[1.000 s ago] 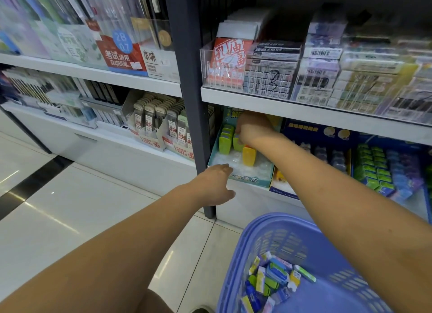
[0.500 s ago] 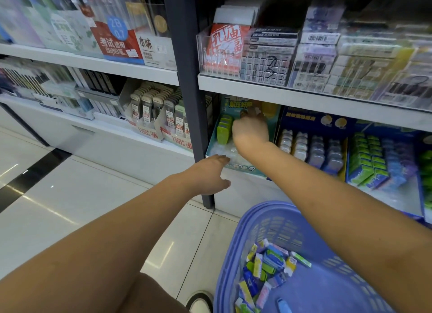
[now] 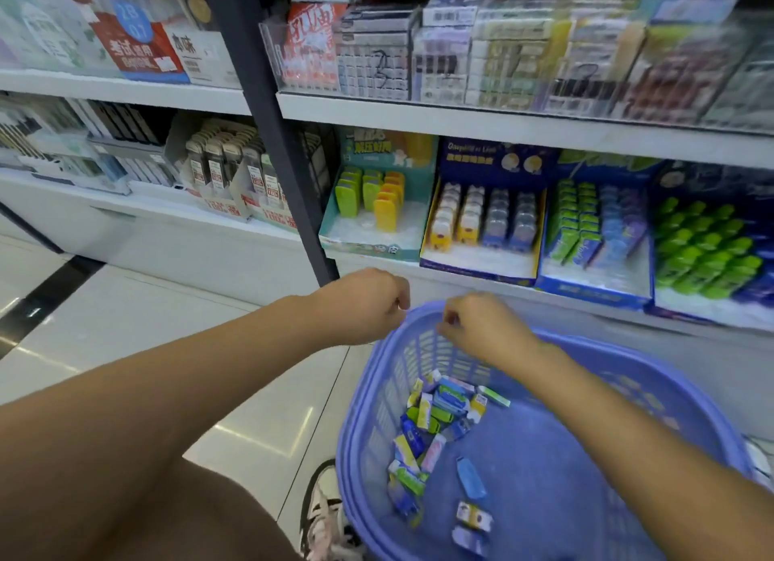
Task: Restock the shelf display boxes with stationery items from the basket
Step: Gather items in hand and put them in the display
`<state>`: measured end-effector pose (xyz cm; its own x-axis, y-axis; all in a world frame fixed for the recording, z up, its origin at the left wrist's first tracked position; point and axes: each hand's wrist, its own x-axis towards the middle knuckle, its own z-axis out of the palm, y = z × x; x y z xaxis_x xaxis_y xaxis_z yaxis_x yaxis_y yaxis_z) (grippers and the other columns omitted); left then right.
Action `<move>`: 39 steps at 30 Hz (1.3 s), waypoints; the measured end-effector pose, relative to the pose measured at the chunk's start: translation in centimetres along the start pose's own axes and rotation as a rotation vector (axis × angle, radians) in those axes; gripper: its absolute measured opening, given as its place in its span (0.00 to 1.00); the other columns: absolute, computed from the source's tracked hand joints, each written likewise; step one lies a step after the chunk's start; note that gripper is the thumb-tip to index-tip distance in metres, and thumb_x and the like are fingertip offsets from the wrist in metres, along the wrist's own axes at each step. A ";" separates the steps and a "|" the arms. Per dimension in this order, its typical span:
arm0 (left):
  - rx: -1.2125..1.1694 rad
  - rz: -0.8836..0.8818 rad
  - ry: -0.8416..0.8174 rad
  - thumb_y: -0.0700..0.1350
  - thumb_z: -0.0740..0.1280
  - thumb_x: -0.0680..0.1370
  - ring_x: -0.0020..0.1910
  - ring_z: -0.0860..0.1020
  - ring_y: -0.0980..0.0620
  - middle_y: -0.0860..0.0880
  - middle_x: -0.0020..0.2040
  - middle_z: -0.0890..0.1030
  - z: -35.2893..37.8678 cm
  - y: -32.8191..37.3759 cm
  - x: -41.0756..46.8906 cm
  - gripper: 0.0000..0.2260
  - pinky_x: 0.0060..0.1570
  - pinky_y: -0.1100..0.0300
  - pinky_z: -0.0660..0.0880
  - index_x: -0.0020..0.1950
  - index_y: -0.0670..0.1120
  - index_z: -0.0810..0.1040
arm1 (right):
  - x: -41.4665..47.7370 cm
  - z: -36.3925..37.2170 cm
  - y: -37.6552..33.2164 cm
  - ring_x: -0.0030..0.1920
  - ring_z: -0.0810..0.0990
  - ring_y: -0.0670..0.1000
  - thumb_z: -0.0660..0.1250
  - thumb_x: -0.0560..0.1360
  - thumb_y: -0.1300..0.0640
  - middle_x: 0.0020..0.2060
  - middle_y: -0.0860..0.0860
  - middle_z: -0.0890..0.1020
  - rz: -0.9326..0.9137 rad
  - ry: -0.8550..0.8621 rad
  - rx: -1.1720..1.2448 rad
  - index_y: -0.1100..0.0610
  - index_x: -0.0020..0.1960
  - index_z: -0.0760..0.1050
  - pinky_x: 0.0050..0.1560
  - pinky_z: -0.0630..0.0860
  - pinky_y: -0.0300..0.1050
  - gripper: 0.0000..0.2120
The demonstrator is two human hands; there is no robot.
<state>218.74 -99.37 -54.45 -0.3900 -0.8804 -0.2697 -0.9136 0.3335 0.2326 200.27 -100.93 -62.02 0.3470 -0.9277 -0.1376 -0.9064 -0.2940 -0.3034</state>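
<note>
A blue plastic basket (image 3: pixel 628 497) stands on the floor at lower right, holding several small stationery packs (image 3: pixel 435 418) in green, blue, yellow and pink. My right hand (image 3: pixel 477 326) hovers over the basket's far rim, fingers curled, nothing seen in it. My left hand (image 3: pixel 364 305) is just left of that rim, fingers curled too, nothing visible in it. On the lower shelf stands a teal display box (image 3: pixel 368 242) with green and yellow items (image 3: pixel 372 196). Beside it are a dark blue box (image 3: pixel 477 263) and further blue boxes (image 3: pixel 594 284).
A dark upright shelf post (image 3: pixel 272 141) rises left of the teal box. The upper shelf (image 3: pixel 502 121) carries clear bins of packaged goods. My shoe (image 3: pixel 326 514) is beside the basket on the white tiled floor (image 3: pixel 125 330).
My right hand has drawn back from the teal display box down to the basket's rim. My left hand has curled its fingers and moved toward the basket. The view has tilted downward.
</note>
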 end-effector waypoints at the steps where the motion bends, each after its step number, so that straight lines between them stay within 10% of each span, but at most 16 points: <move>1: 0.031 0.020 -0.071 0.44 0.59 0.80 0.56 0.74 0.48 0.46 0.58 0.78 1.1 0.8 0.5 0.12 0.54 0.57 0.72 0.61 0.45 0.75 | -1.1 2.3 1.3 0.48 0.79 0.60 0.63 0.74 0.56 0.44 0.61 0.82 0.051 -0.109 0.010 0.62 0.45 0.79 0.47 0.76 0.50 0.10; 9: 0.096 -0.099 -0.462 0.38 0.59 0.79 0.61 0.73 0.40 0.36 0.62 0.75 16.1 5.3 3.8 0.13 0.57 0.52 0.70 0.62 0.35 0.74 | -6.1 15.7 7.3 0.59 0.77 0.57 0.59 0.71 0.68 0.57 0.62 0.78 -0.001 -0.389 0.264 0.64 0.59 0.77 0.59 0.69 0.43 0.17; 20: -0.016 -0.421 -0.396 0.39 0.55 0.81 0.66 0.68 0.43 0.41 0.68 0.66 25.8 2.9 5.2 0.19 0.60 0.50 0.68 0.71 0.39 0.61 | -4.7 22.6 7.4 0.70 0.61 0.57 0.51 0.79 0.63 0.76 0.53 0.57 -0.222 -0.352 0.049 0.54 0.77 0.50 0.63 0.64 0.54 0.27; 39: 0.048 -0.449 -0.284 0.37 0.57 0.80 0.68 0.64 0.44 0.41 0.68 0.68 29.3 2.8 6.5 0.17 0.64 0.53 0.68 0.69 0.40 0.64 | -1.9 22.1 6.2 0.60 0.74 0.59 0.61 0.73 0.63 0.57 0.57 0.78 0.129 -0.283 -0.080 0.60 0.64 0.67 0.56 0.70 0.50 0.19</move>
<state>210.29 -94.27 -82.95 0.0311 -0.8164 -0.5766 -0.9994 -0.0346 -0.0050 199.37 -95.91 -84.48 0.2713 -0.8608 -0.4307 -0.9594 -0.2058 -0.1931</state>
